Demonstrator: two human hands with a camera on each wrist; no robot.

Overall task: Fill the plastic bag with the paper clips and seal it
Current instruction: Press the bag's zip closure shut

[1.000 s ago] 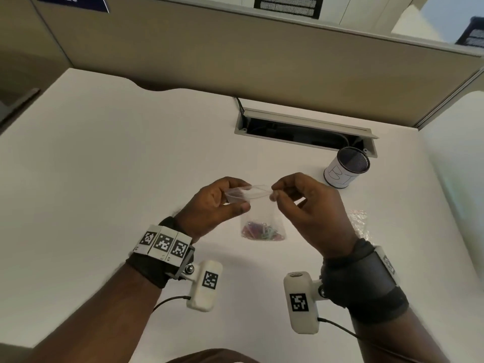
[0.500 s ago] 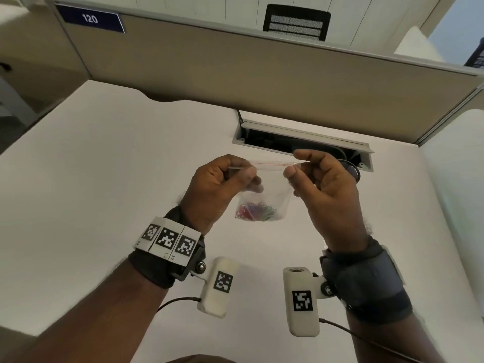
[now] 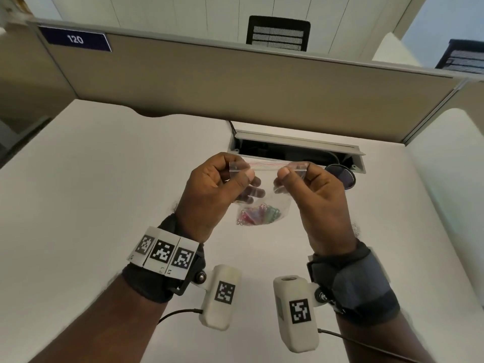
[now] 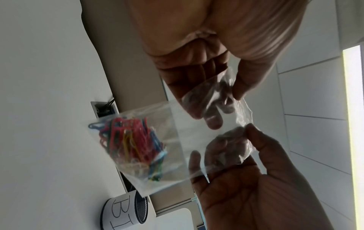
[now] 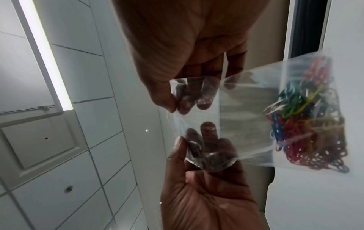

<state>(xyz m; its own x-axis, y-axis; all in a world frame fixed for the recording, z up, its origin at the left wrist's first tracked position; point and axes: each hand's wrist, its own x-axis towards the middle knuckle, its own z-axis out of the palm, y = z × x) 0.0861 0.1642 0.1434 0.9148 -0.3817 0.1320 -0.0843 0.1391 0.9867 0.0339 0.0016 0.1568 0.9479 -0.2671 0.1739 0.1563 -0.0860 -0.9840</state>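
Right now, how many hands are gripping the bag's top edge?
2. The left hand pinches the left end of the bag at its top strip, and the right hand pinches the right end. The paper clips sit at the bottom.

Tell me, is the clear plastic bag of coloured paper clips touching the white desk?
Apart. The left wrist view shows the clear plastic bag hanging from both hands, open air between it and the white desk.

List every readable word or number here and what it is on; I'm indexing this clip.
"120": white on the dark plate on the partition.
"BI": handwritten on the white label of the mesh cup; more may be cut off.
Wrist tags: square codes only, no text.
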